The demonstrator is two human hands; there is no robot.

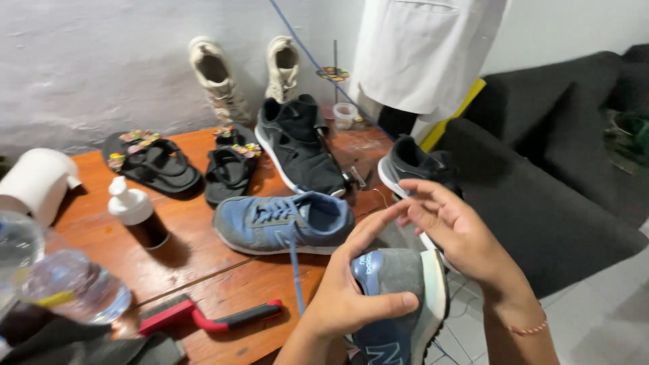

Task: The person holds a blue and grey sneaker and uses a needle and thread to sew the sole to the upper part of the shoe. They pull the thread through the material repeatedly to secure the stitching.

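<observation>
My left hand (351, 290) grips a blue-and-grey sneaker (399, 304) by its heel, holding it up near the table's front edge with its white sole to the right. My right hand (453, 230) hovers just above that shoe, fingers pinched together near my left fingertips; whether they hold a lace end I cannot tell. A blue lace (295, 270) hangs from the matching blue sneaker (284, 222), which lies on the wooden table (203, 270) just beyond my left hand.
Black sandals (162, 165), black sneakers (297, 142) and two beige shoes against the wall (216, 74). A dark bottle with white cap (138, 216), a paper roll (37, 179), a plastic water bottle (74, 287), a red-handled brush (209, 314). A dark sofa (554, 169) and a standing person's white coat (426, 47) to the right.
</observation>
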